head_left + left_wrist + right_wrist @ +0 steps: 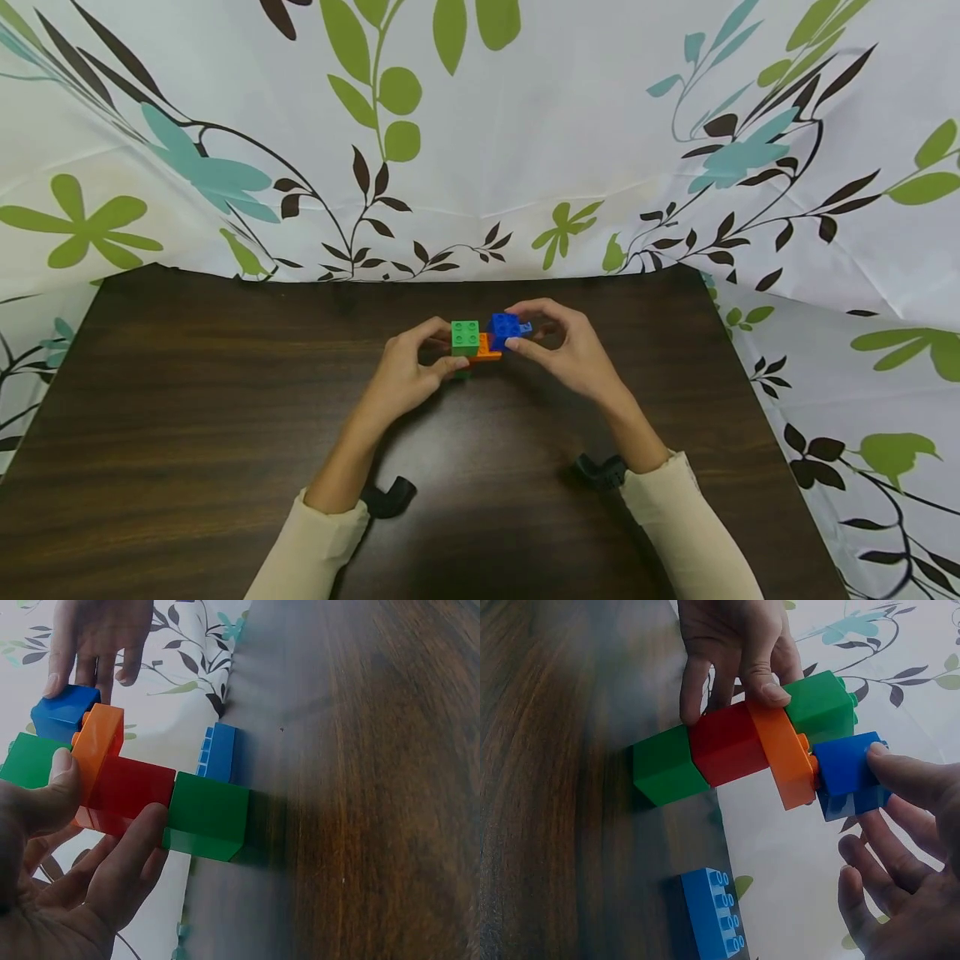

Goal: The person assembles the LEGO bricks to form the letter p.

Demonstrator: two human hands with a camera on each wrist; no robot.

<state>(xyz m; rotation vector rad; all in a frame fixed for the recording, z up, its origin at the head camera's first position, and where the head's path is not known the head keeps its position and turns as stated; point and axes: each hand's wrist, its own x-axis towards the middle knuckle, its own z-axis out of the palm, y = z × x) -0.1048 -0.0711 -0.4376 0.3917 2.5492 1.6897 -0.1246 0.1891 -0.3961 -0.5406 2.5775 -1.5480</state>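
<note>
A stack of toy building bricks stands at the table's far side. Its lower green brick [208, 817] is at the bottom, then a red brick [727, 742], a long orange brick [780, 754] and an upper green brick [465, 333]. My left hand [408, 371] grips this stack, thumb at the orange and upper green bricks, fingers at the red one. My right hand [573, 350] pinches a dark blue brick [849, 769] at the orange brick's free end, beside the upper green brick. Orange studs still show next to it; whether it is fully seated I cannot tell.
A lighter blue long brick [709, 911] lies on the dark wooden table [225, 417], to the right of the stack and partly hidden in the head view. A white leaf-patterned cloth [525, 167] hangs behind the table. Black curved pieces [390, 497] sit at both wrists.
</note>
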